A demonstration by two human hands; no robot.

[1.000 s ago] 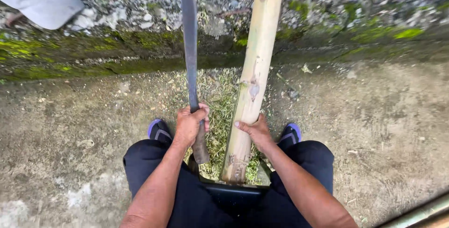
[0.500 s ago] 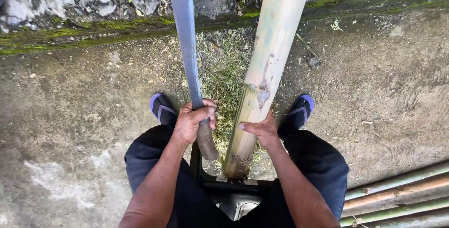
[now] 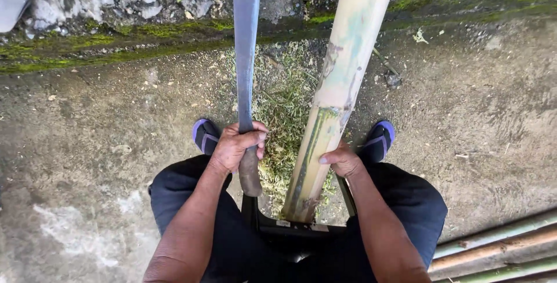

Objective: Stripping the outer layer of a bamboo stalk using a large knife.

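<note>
Head view: left hand [image 3: 237,145] still grips machete [image 3: 246,57], right hand [image 3: 342,160] bamboo pole [image 3: 336,86], now nearer.

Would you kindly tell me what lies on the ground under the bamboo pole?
Under the bamboo pole lies a heap of green shavings on the concrete ground. Its lower end rests at the black stool's edge. The shavings directly beneath the pole are covered.
</note>
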